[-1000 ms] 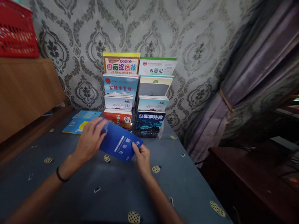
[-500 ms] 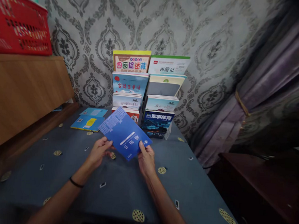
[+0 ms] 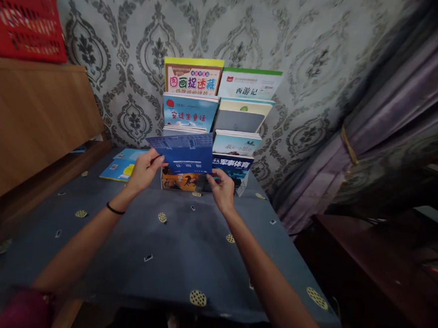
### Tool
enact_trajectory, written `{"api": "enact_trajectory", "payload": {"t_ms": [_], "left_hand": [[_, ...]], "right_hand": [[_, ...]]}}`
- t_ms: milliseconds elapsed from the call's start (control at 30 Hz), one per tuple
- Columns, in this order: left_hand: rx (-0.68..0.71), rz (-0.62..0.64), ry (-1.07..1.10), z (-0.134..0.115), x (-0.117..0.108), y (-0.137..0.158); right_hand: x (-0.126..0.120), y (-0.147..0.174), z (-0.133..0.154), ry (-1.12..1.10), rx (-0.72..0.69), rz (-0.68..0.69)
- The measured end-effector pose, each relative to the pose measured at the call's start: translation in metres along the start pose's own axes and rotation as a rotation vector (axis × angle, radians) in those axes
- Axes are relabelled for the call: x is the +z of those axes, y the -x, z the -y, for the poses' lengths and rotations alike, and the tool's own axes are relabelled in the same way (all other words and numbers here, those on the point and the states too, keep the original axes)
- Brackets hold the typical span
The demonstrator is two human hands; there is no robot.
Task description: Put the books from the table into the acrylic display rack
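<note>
A thin blue booklet (image 3: 184,154) is held between both hands, its printed cover upside down and tipped back. My left hand (image 3: 145,169) pinches its left edge, and my right hand (image 3: 223,188) grips its lower right corner. Just behind it rises a tiered clear stand (image 3: 243,184) with two columns of books. The booklet hides part of the left column's lower books; below it shows an orange-brown book (image 3: 182,182). A dark blue magazine (image 3: 237,163) faces out at the bottom right tier, close to my right hand.
Blue books (image 3: 111,170) lie flat on the patterned tablecloth (image 3: 115,251), left of the stand. A red basket (image 3: 26,20) sits on a wooden cabinet (image 3: 38,121) at left. At right are a purple curtain (image 3: 315,176) and dark red furniture (image 3: 358,258).
Both hands have brought the blue booklet forward to the stand's left column and turned it from a slant to nearly level, tipping it back. The head view has shifted slightly.
</note>
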State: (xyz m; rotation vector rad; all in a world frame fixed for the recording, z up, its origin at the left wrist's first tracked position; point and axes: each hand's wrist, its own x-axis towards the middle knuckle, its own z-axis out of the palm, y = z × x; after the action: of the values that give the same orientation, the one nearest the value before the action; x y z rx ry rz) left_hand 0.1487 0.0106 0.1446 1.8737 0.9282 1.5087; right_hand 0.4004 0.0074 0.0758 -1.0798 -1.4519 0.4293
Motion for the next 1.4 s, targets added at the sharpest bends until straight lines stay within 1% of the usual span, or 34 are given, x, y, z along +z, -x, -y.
{"api": "enact_trajectory", "payload": {"t_ms": [133,300,500,633,800,967,1200,1300,1400], "left_hand": [[-0.038,0.04,-0.033,0.025,0.002,0.003],[-0.104,0.04,0.0,0.053,-0.001,0.005],[-0.107,0.025,0.082,0.069,-0.001,0.009],[-0.122,0.014,0.091,0.08,-0.001,0.011],[-0.121,0.009,0.06,0.094,-0.004,0.011],[-0.094,0.027,0.07,0.094,-0.008,0.012],[-0.02,-0.008,0.117,0.081,-0.009,0.008],[-0.031,-0.007,0.144,0.084,-0.011,0.008],[-0.066,-0.004,0.17,0.091,-0.014,0.013]], "right_hand": [[0.006,0.007,-0.018,0.199,-0.014,0.023],[0.014,0.009,-0.032,0.302,-0.011,0.081],[0.022,0.004,-0.04,0.351,0.016,0.103],[0.026,0.003,-0.044,0.388,0.041,0.123],[0.03,0.008,-0.05,0.421,0.031,0.116],[0.034,0.011,-0.054,0.337,0.017,0.076],[0.032,0.007,-0.04,0.136,-0.044,-0.033],[0.033,0.007,-0.037,0.085,-0.059,-0.03],[0.035,0.009,-0.039,0.1,-0.065,-0.003]]}}
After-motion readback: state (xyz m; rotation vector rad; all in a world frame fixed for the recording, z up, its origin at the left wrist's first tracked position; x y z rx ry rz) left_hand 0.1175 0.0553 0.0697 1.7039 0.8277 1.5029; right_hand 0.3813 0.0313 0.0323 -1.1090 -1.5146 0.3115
